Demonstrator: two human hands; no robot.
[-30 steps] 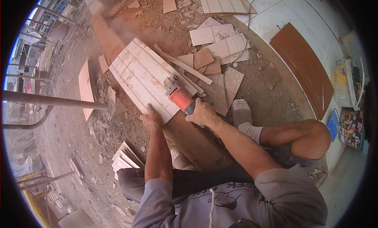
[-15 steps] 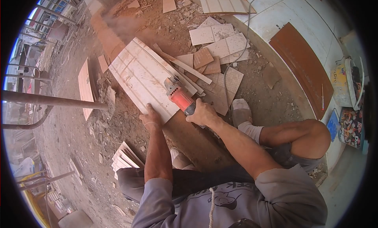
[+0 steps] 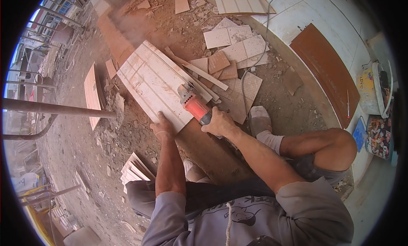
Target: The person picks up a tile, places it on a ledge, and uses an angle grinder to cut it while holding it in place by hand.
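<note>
Two hands at work. Right hand (image 3: 217, 123) is closed around the grinder (image 3: 193, 104) grip. The grinder's long axis runs up-left from the hand, with its head on the pale tile (image 3: 153, 82). Left hand (image 3: 161, 128) lies flat, fingers together, pressing the tile's near corner just beside the grinder. The tile rests on dirt ground (image 3: 80, 135), with offcuts (image 3: 231, 42) beyond.

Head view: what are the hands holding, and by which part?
Right hand grips the grinder by its rear handle; left hand only presses down on the near edge of the tile.
</note>
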